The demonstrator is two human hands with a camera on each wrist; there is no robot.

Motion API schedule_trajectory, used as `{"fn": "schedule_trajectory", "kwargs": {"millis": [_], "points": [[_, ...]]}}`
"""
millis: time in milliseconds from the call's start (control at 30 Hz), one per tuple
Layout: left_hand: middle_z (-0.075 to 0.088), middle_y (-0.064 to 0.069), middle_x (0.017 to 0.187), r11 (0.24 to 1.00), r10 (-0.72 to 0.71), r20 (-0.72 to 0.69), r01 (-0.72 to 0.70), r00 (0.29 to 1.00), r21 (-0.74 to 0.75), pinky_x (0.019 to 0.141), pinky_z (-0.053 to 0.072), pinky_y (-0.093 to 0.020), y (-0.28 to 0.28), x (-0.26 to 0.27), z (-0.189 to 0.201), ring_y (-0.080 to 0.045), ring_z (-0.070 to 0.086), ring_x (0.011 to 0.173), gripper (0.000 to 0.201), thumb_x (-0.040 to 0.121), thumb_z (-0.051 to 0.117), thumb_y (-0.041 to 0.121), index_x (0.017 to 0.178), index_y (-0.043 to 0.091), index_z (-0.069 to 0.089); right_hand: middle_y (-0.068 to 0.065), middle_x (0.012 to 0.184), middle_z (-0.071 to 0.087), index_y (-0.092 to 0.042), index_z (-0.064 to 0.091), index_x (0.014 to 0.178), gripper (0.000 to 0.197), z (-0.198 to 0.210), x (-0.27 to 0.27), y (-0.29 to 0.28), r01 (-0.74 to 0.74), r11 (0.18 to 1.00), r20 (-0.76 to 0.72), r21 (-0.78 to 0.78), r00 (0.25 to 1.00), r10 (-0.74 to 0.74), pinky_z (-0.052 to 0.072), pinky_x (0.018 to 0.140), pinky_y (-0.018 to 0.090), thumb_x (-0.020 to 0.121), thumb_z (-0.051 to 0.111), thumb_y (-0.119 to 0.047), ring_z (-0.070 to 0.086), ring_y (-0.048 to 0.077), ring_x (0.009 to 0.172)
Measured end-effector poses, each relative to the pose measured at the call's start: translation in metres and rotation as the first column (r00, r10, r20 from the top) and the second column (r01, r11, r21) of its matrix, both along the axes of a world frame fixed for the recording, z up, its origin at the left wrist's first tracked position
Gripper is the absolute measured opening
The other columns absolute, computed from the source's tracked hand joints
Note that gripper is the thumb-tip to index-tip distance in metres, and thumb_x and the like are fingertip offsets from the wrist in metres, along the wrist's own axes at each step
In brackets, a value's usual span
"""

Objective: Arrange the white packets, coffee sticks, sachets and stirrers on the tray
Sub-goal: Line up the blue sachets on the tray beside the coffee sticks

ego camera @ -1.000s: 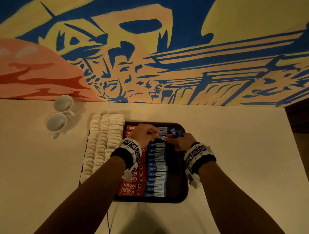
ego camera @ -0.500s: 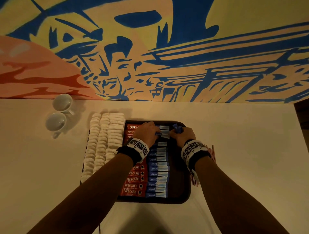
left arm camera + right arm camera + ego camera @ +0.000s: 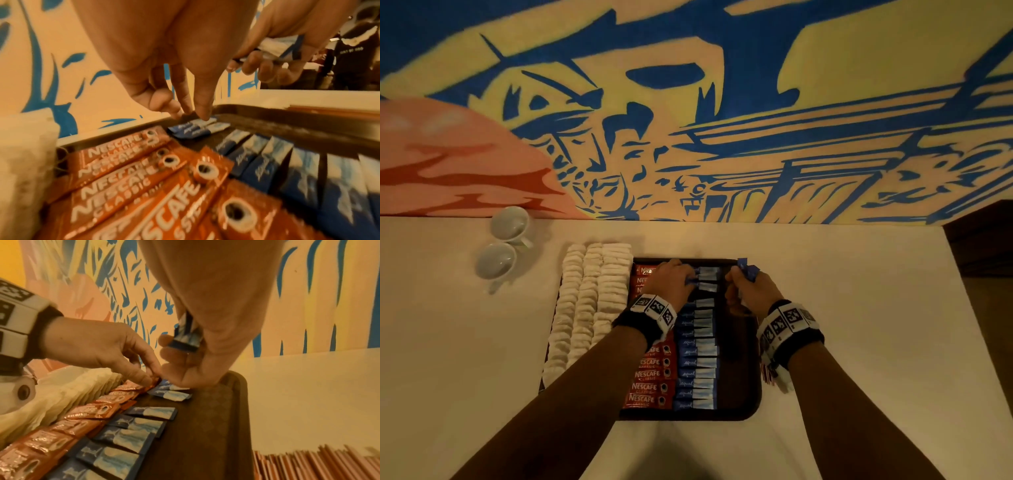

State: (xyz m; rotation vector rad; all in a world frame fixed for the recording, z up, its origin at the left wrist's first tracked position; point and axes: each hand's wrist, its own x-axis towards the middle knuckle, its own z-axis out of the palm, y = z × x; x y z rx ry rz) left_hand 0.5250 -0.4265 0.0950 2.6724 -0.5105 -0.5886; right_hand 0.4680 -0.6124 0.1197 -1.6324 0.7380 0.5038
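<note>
A dark tray (image 3: 736,359) holds rows of white packets (image 3: 585,301), a column of red coffee sticks (image 3: 650,380) and a column of blue sachets (image 3: 697,363). At the tray's far end my left hand (image 3: 690,279) pinches the end of one blue sachet (image 3: 195,128) lying flat there, beside the top red stick. Close to its right, my right hand (image 3: 736,277) grips a small bundle of blue sachets (image 3: 185,337) above the tray, its thumb down by the far sachets. Striped stirrers (image 3: 318,464) lie on the table right of the tray, partly hidden under my right wrist.
Two white cups (image 3: 494,260) stand on the table at the back left, near the painted wall. The tray's right strip (image 3: 205,434) is bare dark surface. The white packets overhang the tray's left side.
Both hands moved from mid-tray to the tray's far end. The left hand brought a blue sachet down onto the tray there; the right hand kept its bundle.
</note>
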Motion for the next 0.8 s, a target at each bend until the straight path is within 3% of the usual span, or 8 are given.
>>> {"fn": "schedule_trajectory", "kwargs": {"millis": [100, 200, 267, 333, 400, 500, 600, 800], "points": [[0.064, -0.001, 0.115, 0.99, 0.102, 0.034, -0.098, 0.994, -0.103, 0.095, 0.043, -0.03, 0.009, -0.003, 0.027, -0.02, 0.058, 0.11, 0.023, 0.094, 0.065, 0.031, 0.114, 0.021, 0.07, 0.006, 0.069, 0.062, -0.014, 0.063, 0.094, 0.034, 0.022, -0.003, 0.011, -0.014, 0.999, 0.031, 0.043, 0.999, 0.013, 0.054, 0.051, 0.029, 0.107, 0.046, -0.041, 0.062, 0.017, 0.053], [0.07, 0.005, 0.106, 0.928, 0.232, -0.021, -0.228, 0.973, -0.295, 0.088, 0.051, -0.026, 0.02, -0.008, 0.057, -0.01, 0.063, 0.094, 0.016, 0.092, 0.069, 0.03, 0.106, 0.024, 0.073, 0.001, 0.06, 0.05, -0.013, 0.056, 0.086, 0.036, 0.049, -0.007, 0.026, -0.006, 0.997, 0.094, 0.082, 0.996, -0.002, 0.041, 0.043, 0.024, 0.105, 0.052, -0.043, 0.047, 0.014, 0.047], [0.071, 0.012, 0.098, 0.873, 0.263, -0.055, -0.262, 0.963, -0.412, 0.08, 0.047, -0.009, 0.029, -0.014, 0.079, 0.0, 0.061, 0.086, 0.011, 0.092, 0.069, 0.028, 0.101, 0.025, 0.074, 0.001, 0.058, 0.044, -0.012, 0.054, 0.086, 0.033, 0.068, -0.011, 0.038, -0.016, 0.994, 0.166, 0.109, 0.986, -0.002, 0.036, 0.043, 0.024, 0.103, 0.058, -0.041, 0.041, 0.012, 0.045], [0.069, 0.019, 0.092, 0.807, 0.283, -0.068, -0.276, 0.957, -0.522, 0.074, 0.04, 0.001, 0.039, -0.022, 0.103, 0.009, 0.06, 0.085, 0.008, 0.093, 0.068, 0.027, 0.097, 0.027, 0.075, 0.002, 0.059, 0.045, -0.011, 0.06, 0.09, 0.032, 0.085, -0.016, 0.051, -0.046, 0.994, 0.237, 0.097, 0.971, 0.021, 0.038, 0.053, 0.031, 0.1, 0.062, -0.042, 0.041, 0.015, 0.05], [0.07, 0.021, 0.093, 0.724, 0.299, -0.126, -0.311, 0.946, -0.615, 0.073, 0.04, -0.001, 0.051, -0.031, 0.128, 0.011, 0.061, 0.088, 0.008, 0.095, 0.066, 0.032, 0.097, 0.031, 0.074, 0.003, 0.063, 0.047, -0.014, 0.063, 0.089, 0.033, 0.102, -0.023, 0.065, -0.083, 0.993, 0.278, 0.085, 0.959, 0.056, 0.038, 0.062, 0.038, 0.097, 0.065, -0.046, 0.043, 0.018, 0.057], [0.072, 0.012, 0.095, 0.648, 0.286, -0.189, -0.334, 0.94, -0.684, 0.07, 0.043, -0.01, 0.071, -0.046, 0.161, -0.001, 0.065, 0.083, 0.018, 0.096, 0.063, 0.039, 0.103, 0.027, 0.074, 0.004, 0.068, 0.048, -0.011, 0.064, 0.091, 0.028, 0.126, -0.038, 0.086, -0.141, 0.982, 0.311, 0.127, 0.946, 0.096, 0.038, 0.058, 0.033, 0.101, 0.062, -0.037, 0.045, 0.019, 0.062], [0.07, 0.016, 0.091, 0.658, 0.245, -0.155, -0.281, 0.957, -0.699, 0.07, 0.042, -0.015, 0.092, -0.061, 0.184, 0.006, 0.061, 0.079, 0.012, 0.096, 0.064, 0.037, 0.101, 0.031, 0.074, -0.001, 0.068, 0.051, -0.019, 0.066, 0.09, 0.021, 0.15, -0.054, 0.107, -0.231, 0.966, 0.345, 0.118, 0.921, 0.179, 0.042, 0.053, 0.024, 0.106, 0.054, -0.024, 0.047, 0.014, 0.06], [0.074, 0.001, 0.094, 0.596, 0.193, -0.165, -0.249, 0.967, -0.763, 0.056, 0.04, -0.008, 0.127, -0.091, 0.216, 0.007, 0.062, 0.068, 0.01, 0.094, 0.068, 0.023, 0.101, 0.021, 0.076, 0.007, 0.07, 0.049, -0.024, 0.062, 0.081, 0.026, 0.182, -0.085, 0.143, -0.329, 0.943, 0.411, 0.058, 0.868, 0.278, 0.04, 0.055, 0.03, 0.106, 0.055, -0.024, 0.046, 0.018, 0.061]]}}
